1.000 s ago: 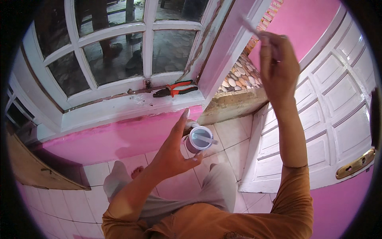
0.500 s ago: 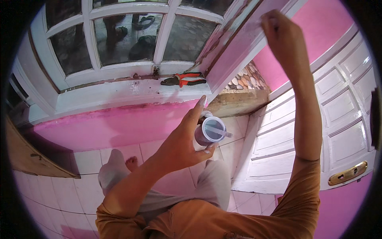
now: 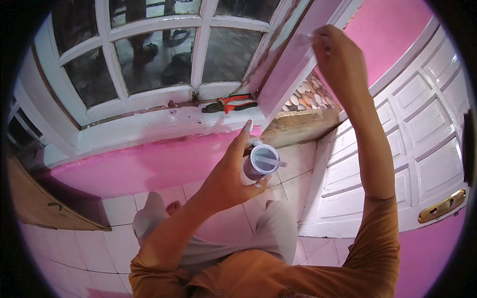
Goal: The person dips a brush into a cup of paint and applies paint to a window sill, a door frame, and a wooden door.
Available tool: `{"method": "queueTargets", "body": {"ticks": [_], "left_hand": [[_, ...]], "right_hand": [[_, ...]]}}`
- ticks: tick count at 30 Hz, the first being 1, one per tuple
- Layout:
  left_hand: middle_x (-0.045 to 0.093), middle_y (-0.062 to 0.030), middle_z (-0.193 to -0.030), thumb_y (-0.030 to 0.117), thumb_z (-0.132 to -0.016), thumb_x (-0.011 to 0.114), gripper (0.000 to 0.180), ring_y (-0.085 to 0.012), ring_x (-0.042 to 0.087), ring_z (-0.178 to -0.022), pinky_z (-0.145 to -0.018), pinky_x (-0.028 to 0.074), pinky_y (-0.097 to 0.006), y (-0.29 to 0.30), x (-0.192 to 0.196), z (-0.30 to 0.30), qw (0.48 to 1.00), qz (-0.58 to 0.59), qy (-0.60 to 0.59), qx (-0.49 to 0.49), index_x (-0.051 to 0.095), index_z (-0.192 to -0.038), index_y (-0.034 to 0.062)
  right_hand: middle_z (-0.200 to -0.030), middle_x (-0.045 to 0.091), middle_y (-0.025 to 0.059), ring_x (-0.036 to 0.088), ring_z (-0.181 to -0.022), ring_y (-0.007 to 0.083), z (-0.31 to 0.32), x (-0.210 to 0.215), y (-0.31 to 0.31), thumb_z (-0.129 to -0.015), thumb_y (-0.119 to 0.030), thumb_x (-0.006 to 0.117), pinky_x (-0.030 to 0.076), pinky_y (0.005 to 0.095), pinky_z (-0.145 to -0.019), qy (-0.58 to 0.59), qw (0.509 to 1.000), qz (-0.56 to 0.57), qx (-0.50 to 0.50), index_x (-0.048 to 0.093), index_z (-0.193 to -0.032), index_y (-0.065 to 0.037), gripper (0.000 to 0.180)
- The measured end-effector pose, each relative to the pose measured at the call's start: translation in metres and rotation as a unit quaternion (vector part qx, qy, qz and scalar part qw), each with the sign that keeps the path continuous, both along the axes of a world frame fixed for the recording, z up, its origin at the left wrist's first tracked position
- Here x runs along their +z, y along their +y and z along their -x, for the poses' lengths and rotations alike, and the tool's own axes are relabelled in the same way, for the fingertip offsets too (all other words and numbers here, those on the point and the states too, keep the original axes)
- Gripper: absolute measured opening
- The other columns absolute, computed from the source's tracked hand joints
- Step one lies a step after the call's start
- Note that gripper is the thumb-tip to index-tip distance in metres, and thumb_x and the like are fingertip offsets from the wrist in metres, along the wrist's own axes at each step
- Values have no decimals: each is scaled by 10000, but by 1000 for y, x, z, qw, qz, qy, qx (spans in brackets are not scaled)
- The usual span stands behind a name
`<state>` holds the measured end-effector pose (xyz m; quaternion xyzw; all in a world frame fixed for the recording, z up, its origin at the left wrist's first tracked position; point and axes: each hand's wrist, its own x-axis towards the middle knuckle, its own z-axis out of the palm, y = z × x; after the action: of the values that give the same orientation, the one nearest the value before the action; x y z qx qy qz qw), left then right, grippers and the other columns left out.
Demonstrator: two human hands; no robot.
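Paint cup (image 3: 262, 161) sits gripped in our left hand (image 3: 233, 176), held out in front of us near the pink wall below the window sill, with a stick resting across its open mouth. Our right hand (image 3: 340, 59) is raised far right, pinched around a thin brush (image 3: 304, 36) whose tip touches the pink window frame (image 3: 293, 64). We judge the job partly done: the frame's right edge looks evenly pink, while the white sill (image 3: 164, 124) shows scuffs and stains, and the frame's left edge looks rough and flaking. Red-handled pliers (image 3: 231, 103) lie on the sill, untouched.
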<state>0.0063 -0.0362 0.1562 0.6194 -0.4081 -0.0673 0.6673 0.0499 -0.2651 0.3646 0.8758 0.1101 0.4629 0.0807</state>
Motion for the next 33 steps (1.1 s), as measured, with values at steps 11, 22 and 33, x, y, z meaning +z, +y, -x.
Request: {"method": "queueTargets", "body": {"ticks": [11, 22, 33], "left_hand": [[520, -191, -1339, 92, -802, 764, 1086, -291, 545, -1278, -1144, 403, -416, 2, -15, -6, 998, -10, -37, 50, 75, -1641, 44], [554, -157, -1312, 24, -772, 764, 1123, -261, 586, -1229, -1121, 420, -398, -9, -30, -18, 997, 6, -32, 70, 54, -1642, 42], [532, -173, -1336, 53, -775, 781, 1141, -289, 571, -1241, -1109, 428, -392, -8, -34, -15, 995, -29, -67, 68, 41, -1644, 41]], "right_hand": [[-871, 652, 22, 545, -690, 62, 110, -60, 0, -1042, -231, 621, 400, 210, -570, 53, 837, -528, 134, 707, -1173, -20, 263], [-866, 698, 57, 574, -672, 70, 151, -105, -7, -1009, -199, 676, 410, 209, -551, 160, 732, -646, 145, 697, -1147, 4, 246], [-780, 659, 15, 552, -691, 37, 137, -110, 10, -947, -128, 701, 432, 239, -581, 302, 790, -505, 169, 711, -988, 10, 144]]}}
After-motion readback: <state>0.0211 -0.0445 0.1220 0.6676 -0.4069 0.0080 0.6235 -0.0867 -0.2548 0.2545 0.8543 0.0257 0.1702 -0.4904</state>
